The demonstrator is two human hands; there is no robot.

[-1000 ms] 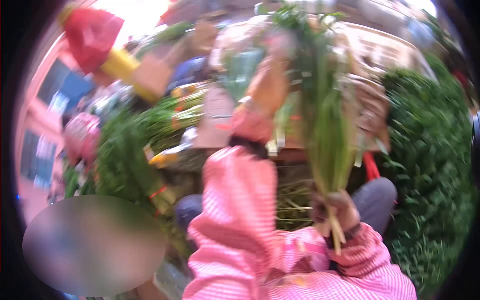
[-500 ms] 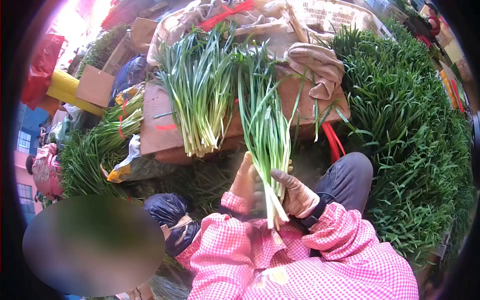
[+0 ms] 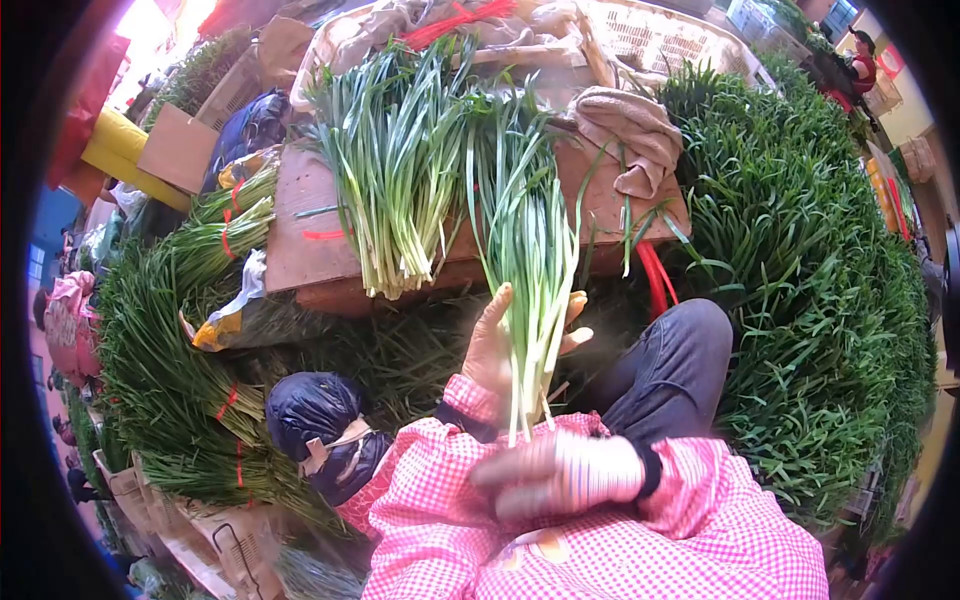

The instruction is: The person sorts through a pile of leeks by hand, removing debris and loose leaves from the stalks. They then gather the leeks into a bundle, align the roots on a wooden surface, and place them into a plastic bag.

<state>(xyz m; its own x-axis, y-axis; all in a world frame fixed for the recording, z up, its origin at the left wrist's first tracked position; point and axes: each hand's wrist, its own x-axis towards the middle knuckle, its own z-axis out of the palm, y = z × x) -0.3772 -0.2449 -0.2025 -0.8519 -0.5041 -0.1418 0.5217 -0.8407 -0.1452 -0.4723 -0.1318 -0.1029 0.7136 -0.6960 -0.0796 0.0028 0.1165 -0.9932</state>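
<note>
My left hand (image 3: 487, 350), in a pale glove, cradles a bunch of garlic chives (image 3: 535, 285) from behind. Its thumb shows on the left of the stems and its fingertips come out on the right. The white stem ends point down toward my lap, while the leaf tips lie up on the brown board (image 3: 312, 262). My right hand (image 3: 560, 475), gloved and smeared by motion, is below the stem ends, in front of my chest and apart from the bunch. A larger pile of chives (image 3: 400, 200) rests on the board to the left.
A crumpled cloth (image 3: 630, 135) lies at the board's right, with red ties (image 3: 655, 280) hanging below. Loose chives (image 3: 800, 300) are heaped on the right; tied bundles (image 3: 230, 225) lie left. A dark plastic-wrapped object (image 3: 320, 430) sits by my left arm. A person (image 3: 862, 65) is far right.
My right hand has left the stems and moved down toward my chest. My left hand keeps the bunch, which has shifted slightly up and left.
</note>
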